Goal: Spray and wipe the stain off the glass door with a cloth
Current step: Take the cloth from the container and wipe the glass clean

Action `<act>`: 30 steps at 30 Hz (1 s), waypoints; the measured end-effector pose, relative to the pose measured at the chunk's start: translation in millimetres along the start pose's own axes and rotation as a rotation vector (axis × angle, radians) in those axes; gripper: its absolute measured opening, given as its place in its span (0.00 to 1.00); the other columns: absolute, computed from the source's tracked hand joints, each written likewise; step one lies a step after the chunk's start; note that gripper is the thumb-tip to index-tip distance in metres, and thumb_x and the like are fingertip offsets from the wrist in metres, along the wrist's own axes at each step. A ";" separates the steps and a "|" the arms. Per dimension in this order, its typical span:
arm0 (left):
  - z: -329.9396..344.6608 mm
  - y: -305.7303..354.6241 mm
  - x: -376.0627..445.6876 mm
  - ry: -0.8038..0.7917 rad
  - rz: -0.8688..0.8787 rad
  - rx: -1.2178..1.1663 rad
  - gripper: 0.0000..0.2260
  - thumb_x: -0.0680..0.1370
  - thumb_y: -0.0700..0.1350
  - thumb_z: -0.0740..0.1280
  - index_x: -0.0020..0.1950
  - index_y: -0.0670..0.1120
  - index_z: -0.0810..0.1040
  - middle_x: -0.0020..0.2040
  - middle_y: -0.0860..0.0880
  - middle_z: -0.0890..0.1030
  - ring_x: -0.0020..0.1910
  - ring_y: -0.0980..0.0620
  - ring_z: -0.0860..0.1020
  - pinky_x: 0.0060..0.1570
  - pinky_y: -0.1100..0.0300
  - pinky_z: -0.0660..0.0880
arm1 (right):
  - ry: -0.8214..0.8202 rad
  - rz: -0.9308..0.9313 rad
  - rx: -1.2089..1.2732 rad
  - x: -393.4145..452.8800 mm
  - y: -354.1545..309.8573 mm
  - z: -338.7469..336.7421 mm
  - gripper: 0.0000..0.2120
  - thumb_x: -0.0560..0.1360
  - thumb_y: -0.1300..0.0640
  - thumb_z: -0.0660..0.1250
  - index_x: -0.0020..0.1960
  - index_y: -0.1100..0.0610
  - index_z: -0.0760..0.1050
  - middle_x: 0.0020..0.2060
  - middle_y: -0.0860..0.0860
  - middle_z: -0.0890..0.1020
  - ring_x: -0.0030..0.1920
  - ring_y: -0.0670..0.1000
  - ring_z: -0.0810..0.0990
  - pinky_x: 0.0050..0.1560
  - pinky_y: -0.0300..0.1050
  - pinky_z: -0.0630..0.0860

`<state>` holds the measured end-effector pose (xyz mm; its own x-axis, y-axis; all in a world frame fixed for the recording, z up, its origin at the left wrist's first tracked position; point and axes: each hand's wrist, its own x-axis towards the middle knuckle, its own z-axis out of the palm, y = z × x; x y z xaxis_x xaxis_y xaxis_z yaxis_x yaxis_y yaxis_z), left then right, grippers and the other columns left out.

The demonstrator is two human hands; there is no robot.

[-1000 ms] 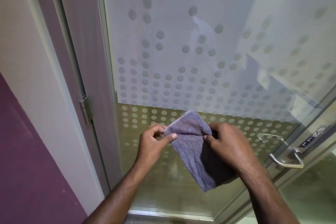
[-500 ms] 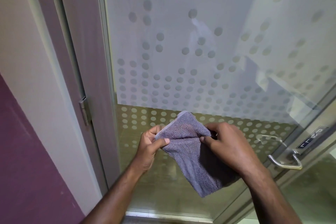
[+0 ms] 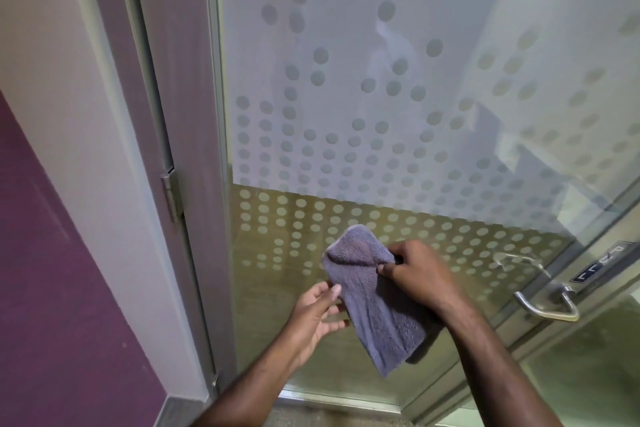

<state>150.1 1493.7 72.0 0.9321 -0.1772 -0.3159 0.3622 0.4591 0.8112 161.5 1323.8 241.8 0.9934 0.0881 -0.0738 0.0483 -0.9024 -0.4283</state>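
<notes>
A grey-purple terry cloth (image 3: 374,302) hangs folded in front of the lower part of the glass door (image 3: 381,97), which is frosted with a dot pattern. My right hand (image 3: 415,274) pinches the cloth near its top right edge. My left hand (image 3: 318,315) is below and left of it, palm up with relaxed fingers, the thumb just touching the cloth's left edge. No spray bottle is in view, and I cannot make out a stain on the glass.
A metal lever handle (image 3: 547,305) sits at the door's right edge with a lock plate (image 3: 602,263) above it. A grey door frame with a hinge (image 3: 172,198) stands to the left, beside a white and purple wall (image 3: 52,253).
My left hand has let go of the cloth's top left corner and dropped lower, opening palm up. The cloth now hangs from my right hand alone.
</notes>
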 end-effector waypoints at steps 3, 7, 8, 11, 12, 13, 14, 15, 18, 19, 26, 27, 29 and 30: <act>16.7 9.6 -1.7 -0.001 0.002 -0.058 0.08 0.80 0.42 0.70 0.59 0.44 0.79 0.52 0.47 0.88 0.48 0.51 0.87 0.46 0.56 0.83 | 0.010 -0.010 -0.009 1.0 -2.6 1.5 0.04 0.77 0.57 0.70 0.45 0.54 0.83 0.36 0.49 0.84 0.39 0.49 0.82 0.40 0.47 0.75; 23.3 20.4 -2.5 0.071 0.065 -0.052 0.14 0.77 0.35 0.72 0.62 0.36 0.80 0.54 0.40 0.88 0.49 0.47 0.87 0.50 0.55 0.82 | 0.051 0.006 -0.073 3.6 2.6 1.7 0.07 0.75 0.56 0.71 0.39 0.53 0.78 0.31 0.47 0.79 0.36 0.48 0.77 0.34 0.43 0.69; 24.6 23.7 -3.5 0.067 0.073 -0.069 0.15 0.76 0.34 0.74 0.62 0.35 0.80 0.54 0.39 0.87 0.50 0.46 0.86 0.52 0.54 0.82 | 0.057 0.013 -0.087 3.8 4.5 1.7 0.09 0.75 0.56 0.71 0.37 0.53 0.76 0.30 0.47 0.77 0.35 0.47 0.75 0.33 0.43 0.67; 29.3 35.1 -7.7 -0.012 0.084 -0.184 0.22 0.67 0.34 0.74 0.62 0.35 0.80 0.54 0.39 0.87 0.52 0.45 0.86 0.52 0.54 0.83 | 0.055 0.027 -0.097 4.5 8.6 2.2 0.16 0.74 0.57 0.71 0.32 0.52 0.70 0.27 0.47 0.74 0.31 0.44 0.72 0.31 0.42 0.64; 30.8 39.0 -9.1 -0.038 0.079 -0.229 0.24 0.66 0.35 0.73 0.63 0.35 0.79 0.55 0.38 0.86 0.52 0.44 0.86 0.52 0.53 0.83 | 0.055 0.030 -0.099 4.5 9.0 2.2 0.17 0.74 0.58 0.71 0.31 0.52 0.68 0.27 0.47 0.73 0.31 0.43 0.71 0.30 0.42 0.63; 32.2 42.8 -9.8 -0.060 0.073 -0.268 0.25 0.66 0.35 0.73 0.64 0.35 0.78 0.57 0.37 0.85 0.53 0.43 0.85 0.54 0.51 0.83 | 0.057 0.031 -0.094 4.8 9.5 1.9 0.17 0.74 0.58 0.72 0.31 0.52 0.68 0.27 0.47 0.73 0.31 0.43 0.71 0.30 0.43 0.63; 32.6 46.2 -9.7 -0.076 0.074 -0.299 0.26 0.66 0.34 0.73 0.65 0.35 0.77 0.58 0.36 0.85 0.54 0.42 0.85 0.56 0.50 0.82 | 0.056 0.031 -0.080 5.0 10.2 1.0 0.17 0.75 0.57 0.72 0.31 0.52 0.68 0.27 0.47 0.73 0.31 0.43 0.71 0.31 0.43 0.63; 32.0 49.9 -8.8 -0.081 0.084 -0.327 0.26 0.67 0.34 0.73 0.66 0.36 0.76 0.59 0.36 0.84 0.54 0.42 0.84 0.57 0.48 0.82 | 0.053 0.028 -0.061 5.5 11.3 -0.3 0.16 0.75 0.57 0.72 0.32 0.53 0.70 0.27 0.46 0.74 0.31 0.44 0.72 0.31 0.44 0.64; 17.8 58.9 -0.8 0.080 0.163 -0.423 0.22 0.72 0.29 0.72 0.65 0.40 0.74 0.53 0.39 0.85 0.48 0.45 0.83 0.50 0.51 0.82 | 0.038 0.010 0.007 6.4 15.1 -5.6 0.11 0.75 0.56 0.73 0.36 0.54 0.76 0.29 0.48 0.78 0.33 0.47 0.76 0.35 0.46 0.67; 8.6 60.3 2.9 0.191 0.186 -0.466 0.19 0.75 0.28 0.69 0.64 0.41 0.74 0.49 0.41 0.84 0.45 0.46 0.82 0.47 0.53 0.81 | 0.035 0.008 0.036 7.0 16.5 -6.8 0.10 0.75 0.56 0.73 0.37 0.55 0.77 0.30 0.48 0.78 0.34 0.48 0.76 0.36 0.46 0.67; -46.7 24.9 17.4 0.500 0.062 -0.406 0.17 0.82 0.30 0.64 0.71 0.35 0.71 0.51 0.39 0.82 0.46 0.42 0.82 0.45 0.51 0.78 | 0.022 0.011 0.076 13.9 21.4 5.8 0.15 0.76 0.56 0.73 0.32 0.52 0.75 0.23 0.41 0.76 0.27 0.39 0.73 0.30 0.40 0.63; -44.9 13.2 15.1 0.451 0.006 -0.349 0.18 0.82 0.33 0.65 0.72 0.35 0.71 0.51 0.40 0.82 0.47 0.42 0.82 0.46 0.50 0.78 | 0.014 0.007 0.087 15.1 20.8 8.5 0.14 0.76 0.56 0.73 0.33 0.53 0.76 0.25 0.43 0.77 0.29 0.41 0.74 0.31 0.42 0.65; -34.5 -6.3 7.6 0.295 -0.127 -0.261 0.24 0.79 0.43 0.70 0.74 0.38 0.71 0.56 0.39 0.82 0.52 0.40 0.82 0.49 0.46 0.80 | -0.016 -0.008 0.148 15.9 17.4 13.0 0.10 0.77 0.57 0.73 0.37 0.53 0.80 0.30 0.45 0.81 0.32 0.44 0.78 0.35 0.43 0.69; -27.4 -12.3 4.7 0.207 -0.203 -0.211 0.29 0.77 0.50 0.72 0.74 0.40 0.71 0.61 0.39 0.81 0.57 0.39 0.82 0.53 0.43 0.81 | -0.039 -0.013 0.223 15.9 15.1 15.5 0.08 0.78 0.58 0.73 0.39 0.53 0.82 0.32 0.46 0.84 0.34 0.45 0.80 0.37 0.43 0.71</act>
<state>150.1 1511.1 47.1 0.8134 -0.1131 -0.5706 0.5116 0.6059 0.6092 176.5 1318.1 220.2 0.9878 0.1196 -0.0996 0.0329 -0.7860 -0.6173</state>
